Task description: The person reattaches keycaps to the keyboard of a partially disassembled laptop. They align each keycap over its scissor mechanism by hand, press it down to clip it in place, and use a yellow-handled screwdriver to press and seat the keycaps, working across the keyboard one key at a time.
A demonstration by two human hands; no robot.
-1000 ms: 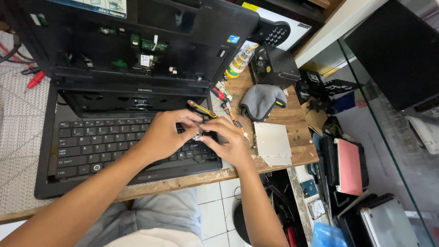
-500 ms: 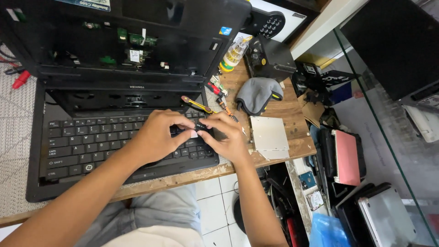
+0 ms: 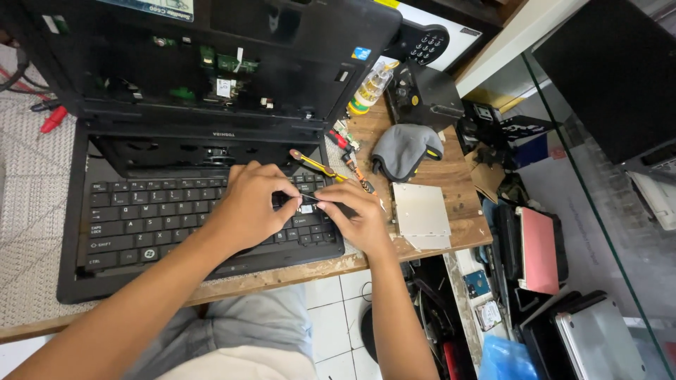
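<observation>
An opened black laptop (image 3: 105,281) lies on the wooden bench, its back part stripped so that circuit boards show. Both hands meet over the right end of its keyboard (image 3: 141,225). My left hand (image 3: 248,205) and my right hand (image 3: 355,214) pinch a small thin dark part (image 3: 310,200) between their fingertips, just above the keys. What the part is I cannot make out. A yellow-handled screwdriver (image 3: 313,165) lies right behind the hands.
A grey cloth (image 3: 403,149), a silver flat drive (image 3: 421,210), a glue bottle (image 3: 369,87) and small tools lie on the bench's right end. Red clips (image 3: 53,119) lie at far left. A glass case (image 3: 598,232) with stacked laptops stands on the right.
The view has shifted a little. Both hands stay at the keyboard's right end and have drawn slightly closer together around the small part.
</observation>
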